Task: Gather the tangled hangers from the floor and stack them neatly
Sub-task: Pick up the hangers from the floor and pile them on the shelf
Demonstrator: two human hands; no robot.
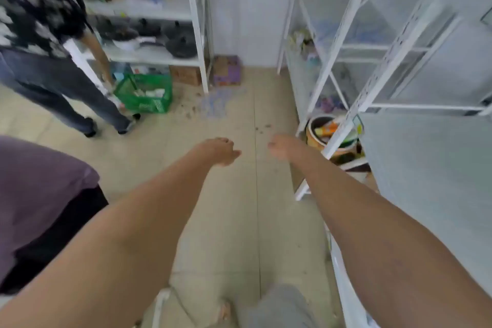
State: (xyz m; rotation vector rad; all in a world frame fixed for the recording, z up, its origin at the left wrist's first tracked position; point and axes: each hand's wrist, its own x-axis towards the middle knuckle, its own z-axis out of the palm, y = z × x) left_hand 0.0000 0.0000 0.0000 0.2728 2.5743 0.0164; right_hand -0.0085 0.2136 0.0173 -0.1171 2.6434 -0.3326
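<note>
Reached out empty, left hand (pixel 218 151) and right hand (pixel 282 147) loosely curled; hangers (pixel 216 105) straight ahead, nearer the left.

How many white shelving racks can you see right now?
2: one rack at the back left behind the green basket, one rack along the right beside the right hand. More may lie out of frame.

Empty hands (pixel 251 150) above floor (pixel 239 221)
</note>
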